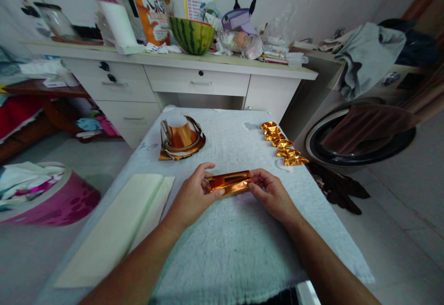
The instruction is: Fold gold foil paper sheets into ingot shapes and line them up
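A strip of shiny gold foil paper (231, 183), folded lengthwise, is held just above the cloth-covered table. My left hand (196, 193) grips its left end between thumb and fingers. At the opposite end my right hand (272, 191) pinches the foil with thumb and forefinger. Beyond my left hand rests a curled stack of gold foil sheets (182, 139). A row of several folded gold foil pieces (282, 144) lies along the table's right side. Left of my left forearm is a folded pale sheet (114, 226), flat on the cloth.
A white desk (203, 83) stands behind the table (229, 133), bearing a half watermelon (192, 35), an orange snack bag (152, 11) and plastic bags. A washing machine (360, 129) draped with clothes is at the right. On the left floor sits a full pink bin (65, 198).
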Demonstrator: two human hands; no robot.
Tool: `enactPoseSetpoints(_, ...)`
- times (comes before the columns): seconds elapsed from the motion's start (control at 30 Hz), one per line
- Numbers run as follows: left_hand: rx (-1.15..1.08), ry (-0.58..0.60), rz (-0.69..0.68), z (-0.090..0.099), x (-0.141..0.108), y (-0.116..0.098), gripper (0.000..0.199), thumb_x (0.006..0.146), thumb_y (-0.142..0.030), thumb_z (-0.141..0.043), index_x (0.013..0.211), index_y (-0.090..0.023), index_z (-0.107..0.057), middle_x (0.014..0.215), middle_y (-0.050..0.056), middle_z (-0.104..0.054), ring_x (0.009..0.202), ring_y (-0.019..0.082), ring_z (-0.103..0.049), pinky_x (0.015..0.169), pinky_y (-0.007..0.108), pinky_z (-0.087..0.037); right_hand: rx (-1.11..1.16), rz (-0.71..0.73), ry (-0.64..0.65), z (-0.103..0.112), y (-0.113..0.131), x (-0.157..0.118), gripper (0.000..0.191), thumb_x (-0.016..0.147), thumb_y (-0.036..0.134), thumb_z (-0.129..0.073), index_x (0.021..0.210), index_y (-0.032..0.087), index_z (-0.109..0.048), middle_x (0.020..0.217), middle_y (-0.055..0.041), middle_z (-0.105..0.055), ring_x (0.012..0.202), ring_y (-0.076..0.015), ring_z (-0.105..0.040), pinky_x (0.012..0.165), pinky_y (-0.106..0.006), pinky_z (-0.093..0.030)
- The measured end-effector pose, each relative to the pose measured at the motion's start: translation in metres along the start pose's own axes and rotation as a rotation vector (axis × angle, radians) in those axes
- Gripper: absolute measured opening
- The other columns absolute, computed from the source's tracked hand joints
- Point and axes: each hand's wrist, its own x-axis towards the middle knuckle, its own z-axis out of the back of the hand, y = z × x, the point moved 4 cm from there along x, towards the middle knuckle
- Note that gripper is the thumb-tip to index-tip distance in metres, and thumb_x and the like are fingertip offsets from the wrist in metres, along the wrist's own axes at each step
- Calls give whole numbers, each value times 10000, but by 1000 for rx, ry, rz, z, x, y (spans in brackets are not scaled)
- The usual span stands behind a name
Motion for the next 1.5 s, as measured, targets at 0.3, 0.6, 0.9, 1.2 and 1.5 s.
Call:
enactPoseSetpoints(0.3,-229,175,65,-4,0,0,445,756,-266,-666,1171,-204,-519,922,36,-697,773,170,-636,666,265,-455,-21,84,-15,5,2,0,285,811,340,-643,1059,221,-570,951,-32,-633,881,-181,-576,806,-325,-433)
enactPoseSetpoints(0.6,-389,161,112,-10,-1,5,280,733,-316,-718,947,-171,-610,775,-12,-640,660,115,-571,590,215,-406,-25,184,74,4,15,-2,290,830,399,-642,1074,243,-628,1168,-52,-603,1136,-234,-519,1029,-404,-356)
enactPoseSetpoints(0.9,-328,300,24,-12,-7,-11,242,738,-347,-701,889,-165,-651,774,9,-616,719,147,-559,646,242,-407,167,7,43,4,11,-3,233,815,424,-661,797,194,-628,788,-11,-652,757,-163,-589,777,-306,-453)
enactPoseSetpoints(1.2,-427,372,-6,-3,-13,-16,491,793,-531,-586,1132,-184,-663,969,89,-657,851,209,-584,714,300,-448,36,46,68,0,12,-5,236,813,405,-653,755,183,-598,751,-20,-635,732,-170,-575,724,-305,-443)
enactPoseSetpoints(1.5,-25,309,-113,-15,-9,-19,307,733,-234,-656,1040,-223,-671,914,16,-696,834,203,-624,744,290,-456,-166,153,44,-7,16,-5,181,825,375,-630,758,210,-599,789,-15,-589,781,-174,-548,765,-318,-433)
